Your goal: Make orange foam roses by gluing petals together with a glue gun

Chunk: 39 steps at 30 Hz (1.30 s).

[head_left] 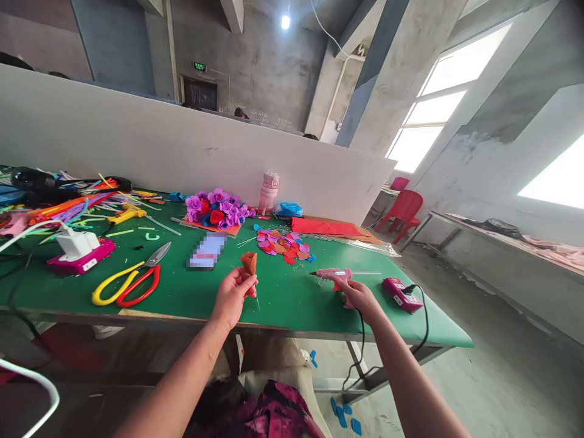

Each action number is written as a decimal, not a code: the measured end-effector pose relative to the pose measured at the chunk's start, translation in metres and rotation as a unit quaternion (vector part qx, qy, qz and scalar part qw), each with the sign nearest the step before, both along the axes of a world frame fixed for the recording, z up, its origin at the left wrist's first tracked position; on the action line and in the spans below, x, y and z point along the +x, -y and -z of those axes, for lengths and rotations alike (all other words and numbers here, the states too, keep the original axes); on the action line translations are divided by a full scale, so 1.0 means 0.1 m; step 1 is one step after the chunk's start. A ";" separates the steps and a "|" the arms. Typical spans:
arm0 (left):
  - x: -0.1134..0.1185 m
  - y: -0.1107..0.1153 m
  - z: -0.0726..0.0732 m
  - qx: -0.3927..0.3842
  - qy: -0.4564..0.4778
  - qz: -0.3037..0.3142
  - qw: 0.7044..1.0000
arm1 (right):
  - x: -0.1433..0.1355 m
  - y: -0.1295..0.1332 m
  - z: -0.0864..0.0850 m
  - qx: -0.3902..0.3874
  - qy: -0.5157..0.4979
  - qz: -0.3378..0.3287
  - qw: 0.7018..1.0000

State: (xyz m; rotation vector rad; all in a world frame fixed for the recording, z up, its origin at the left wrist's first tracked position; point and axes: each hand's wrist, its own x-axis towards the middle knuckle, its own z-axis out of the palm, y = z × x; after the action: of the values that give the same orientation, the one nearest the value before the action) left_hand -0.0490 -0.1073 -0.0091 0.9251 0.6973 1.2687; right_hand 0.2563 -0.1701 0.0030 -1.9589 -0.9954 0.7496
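Note:
Between the fingertips of my left hand [235, 294] is a small orange-brown paper flower [249, 263], rolled into a cone, with a thin wire stem poking out below. My right hand [358, 296] grips a pink hot glue gun [335, 277] by its handle; the nozzle points left and a clear glue stick juts from the back. Beyond and between both hands lies a pile of cut paper petals [283, 244] in red, purple and orange. Finished purple and red paper flowers [218, 210] are bunched behind it.
Scissors [132, 283] with yellow and red handles and a blurred phone [207, 250] lie left on the green table [283, 304]. A power strip [402, 294] sits right, another [82, 258] left. Coloured strips [86, 204] heap far left. A pink bottle [269, 191] stands by the white partition [191, 134].

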 end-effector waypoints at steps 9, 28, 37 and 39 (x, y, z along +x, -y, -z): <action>0.02 0.02 0.00 0.011 -0.012 -0.013 1.000 | 0.12 -0.01 0.17 -0.033 0.295 0.009 0.955; 0.02 -0.02 -0.30 0.065 -0.129 -0.028 0.989 | -0.98 -0.21 -0.14 0.237 0.016 -0.123 0.964; 0.29 -1.64 -0.52 0.126 -0.171 -0.116 0.970 | -1.51 -1.95 -0.16 0.299 -0.204 -0.096 0.927; 0.31 -1.83 -0.46 0.123 -0.183 -0.129 0.967 | -1.47 -2.07 -0.11 0.309 -0.207 -0.075 0.925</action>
State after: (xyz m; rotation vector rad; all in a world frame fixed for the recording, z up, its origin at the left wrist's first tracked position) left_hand -0.0177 0.0758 0.0369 1.3267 0.9893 1.4524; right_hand 0.1095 0.0369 0.0140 -1.1336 -0.9721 0.7735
